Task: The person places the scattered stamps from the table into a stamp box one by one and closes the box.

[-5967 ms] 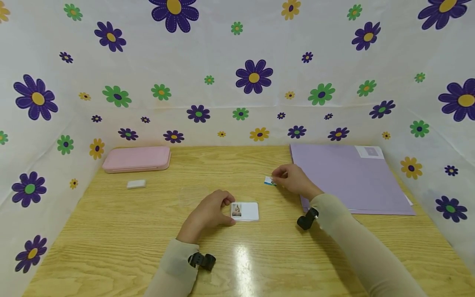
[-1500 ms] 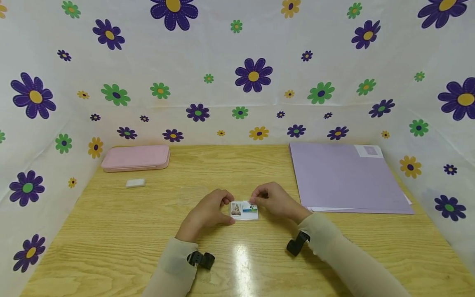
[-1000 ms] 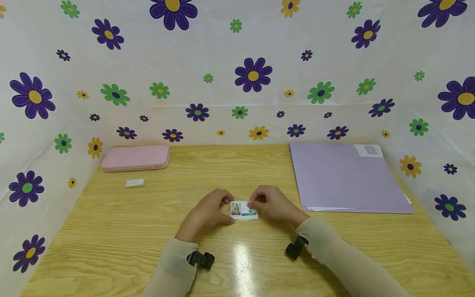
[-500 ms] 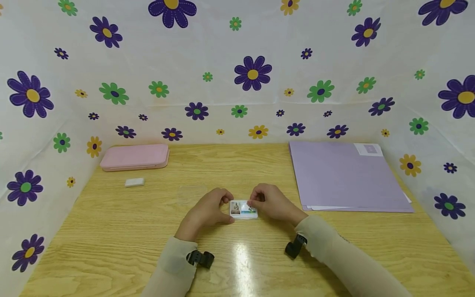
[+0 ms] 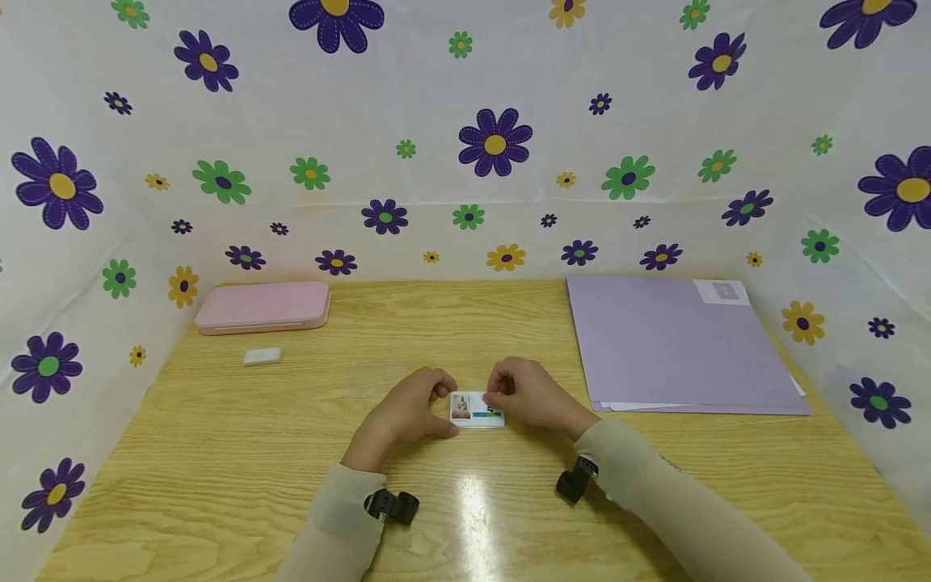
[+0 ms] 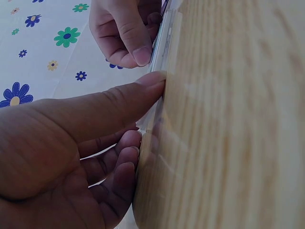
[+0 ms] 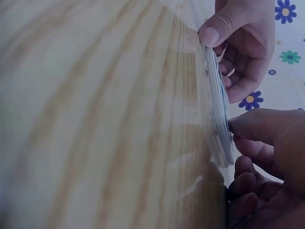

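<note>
The right hand (image 5: 529,396) has its grip drawn to a narrow pinch on a small blue-and-white slip (image 5: 486,415), at the right half of a white card (image 5: 476,423) just below the frame's centre. The left hand (image 5: 409,411), thumb and forefinger apart, grips the card's left end. Around them on the wooden tabletop (image 5: 218,469): a pink case (image 5: 263,305), upper left; a purple folder (image 5: 676,347), right.
</note>
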### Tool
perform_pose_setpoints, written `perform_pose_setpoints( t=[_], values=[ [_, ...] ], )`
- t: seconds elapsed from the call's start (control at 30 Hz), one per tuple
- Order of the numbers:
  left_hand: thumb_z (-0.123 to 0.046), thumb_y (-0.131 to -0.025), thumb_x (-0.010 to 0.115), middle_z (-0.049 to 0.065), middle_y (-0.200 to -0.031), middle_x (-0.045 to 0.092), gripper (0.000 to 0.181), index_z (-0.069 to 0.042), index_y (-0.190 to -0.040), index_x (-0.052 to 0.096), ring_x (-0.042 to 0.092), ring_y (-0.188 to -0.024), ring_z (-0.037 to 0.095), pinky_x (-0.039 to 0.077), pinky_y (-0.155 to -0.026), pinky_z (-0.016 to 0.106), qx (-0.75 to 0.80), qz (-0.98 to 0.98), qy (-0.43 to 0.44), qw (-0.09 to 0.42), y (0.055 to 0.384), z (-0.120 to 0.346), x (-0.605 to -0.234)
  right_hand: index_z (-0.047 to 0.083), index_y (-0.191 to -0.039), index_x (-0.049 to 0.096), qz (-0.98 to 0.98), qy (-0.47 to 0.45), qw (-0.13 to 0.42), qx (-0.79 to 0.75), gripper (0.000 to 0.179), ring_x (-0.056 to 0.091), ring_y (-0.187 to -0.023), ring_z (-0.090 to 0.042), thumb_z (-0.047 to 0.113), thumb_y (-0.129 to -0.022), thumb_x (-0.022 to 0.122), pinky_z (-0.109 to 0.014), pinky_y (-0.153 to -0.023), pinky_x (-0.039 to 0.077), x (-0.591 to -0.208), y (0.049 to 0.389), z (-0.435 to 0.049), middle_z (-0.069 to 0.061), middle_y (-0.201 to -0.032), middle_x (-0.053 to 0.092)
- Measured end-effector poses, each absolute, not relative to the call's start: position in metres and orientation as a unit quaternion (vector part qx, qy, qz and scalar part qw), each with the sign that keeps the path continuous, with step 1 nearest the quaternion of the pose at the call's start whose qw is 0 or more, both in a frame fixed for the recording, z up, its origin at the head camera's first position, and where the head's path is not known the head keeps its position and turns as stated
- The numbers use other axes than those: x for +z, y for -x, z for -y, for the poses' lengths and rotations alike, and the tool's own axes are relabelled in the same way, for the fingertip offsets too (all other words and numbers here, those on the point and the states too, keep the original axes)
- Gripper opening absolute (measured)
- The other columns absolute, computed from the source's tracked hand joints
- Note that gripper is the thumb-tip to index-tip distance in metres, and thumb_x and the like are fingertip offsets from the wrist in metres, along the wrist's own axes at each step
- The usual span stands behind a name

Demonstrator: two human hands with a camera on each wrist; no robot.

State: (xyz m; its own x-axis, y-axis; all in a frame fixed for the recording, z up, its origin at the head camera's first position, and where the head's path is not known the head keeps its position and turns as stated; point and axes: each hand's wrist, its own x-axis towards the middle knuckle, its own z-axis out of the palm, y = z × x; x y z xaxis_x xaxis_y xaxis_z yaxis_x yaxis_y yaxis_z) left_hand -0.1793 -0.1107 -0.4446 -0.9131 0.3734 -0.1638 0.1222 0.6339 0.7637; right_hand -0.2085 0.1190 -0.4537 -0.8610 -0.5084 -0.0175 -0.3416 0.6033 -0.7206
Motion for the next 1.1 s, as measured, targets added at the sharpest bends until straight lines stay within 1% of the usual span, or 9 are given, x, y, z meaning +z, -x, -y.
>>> perform_pose_setpoints(
  t=[0.3,0.53,0.83,0.97,1.1],
  values=[
    [-0.009,-0.072,0.09,0.003,-0.104,0.054,0.052,-0.007,-0.116,0.062,0.049,-0.095,0.021,0.044,-0.088,0.039,0.401,-0.892,-0.14,0.155,0.1797,0.1103,-0.4446,0.013,-0.083,0.067,-0.887,0.238,0.111,-0.38,0.01,0.053,-0.072,-0.013,0.015,-0.089,0.075,-0.028,-0.064,0.046,-0.4514,0.2069,-0.1186,0.003,-0.08,0.059],
    [-0.008,-0.071,0.09,0.004,-0.105,0.054,0.053,-0.006,-0.116,0.062,0.049,-0.096,0.022,0.044,-0.088,0.039,0.402,-0.891,-0.149,0.151,0.1788,0.1106,-0.4446,0.013,-0.083,0.069,-0.878,0.231,0.118,-0.402,0.008,0.052,-0.072,-0.014,0.013,-0.09,0.073,-0.029,-0.064,0.045,-0.4523,0.2075,-0.1204,0.003,-0.08,0.06],
    [-0.009,-0.071,0.09,0.003,-0.105,0.054,0.053,-0.006,-0.116,0.062,0.049,-0.096,0.021,0.044,-0.089,0.038,0.402,-0.891,-0.147,0.152,0.1796,0.1093,-0.4467,0.013,-0.088,0.073,-0.877,0.205,0.114,-0.42,0.004,0.054,-0.077,-0.015,0.013,-0.092,0.071,-0.031,-0.069,0.046,-0.4542,0.2096,-0.1249,0.003,-0.084,0.063],
    [-0.01,-0.072,0.09,0.003,-0.105,0.054,0.054,-0.006,-0.117,0.062,0.049,-0.096,0.021,0.044,-0.089,0.038,0.399,-0.892,-0.149,0.15,0.1803,0.1098,-0.4471,0.013,-0.09,0.075,-0.876,0.191,0.108,-0.43,0.006,0.055,-0.079,-0.017,0.012,-0.093,0.07,-0.032,-0.071,0.047,-0.4517,0.2103,-0.1253,0.003,-0.086,0.065],
    [-0.01,-0.072,0.09,0.004,-0.106,0.054,0.056,-0.006,-0.12,0.06,0.05,-0.097,0.022,0.044,-0.09,0.039,0.394,-0.893,-0.152,0.153,0.1796,0.1111,-0.4462,0.012,-0.093,0.076,-0.873,0.197,0.101,-0.434,0.007,0.056,-0.079,-0.017,0.012,-0.093,0.07,-0.032,-0.071,0.048,-0.4506,0.2114,-0.1248,0.003,-0.087,0.066]
  ],
)
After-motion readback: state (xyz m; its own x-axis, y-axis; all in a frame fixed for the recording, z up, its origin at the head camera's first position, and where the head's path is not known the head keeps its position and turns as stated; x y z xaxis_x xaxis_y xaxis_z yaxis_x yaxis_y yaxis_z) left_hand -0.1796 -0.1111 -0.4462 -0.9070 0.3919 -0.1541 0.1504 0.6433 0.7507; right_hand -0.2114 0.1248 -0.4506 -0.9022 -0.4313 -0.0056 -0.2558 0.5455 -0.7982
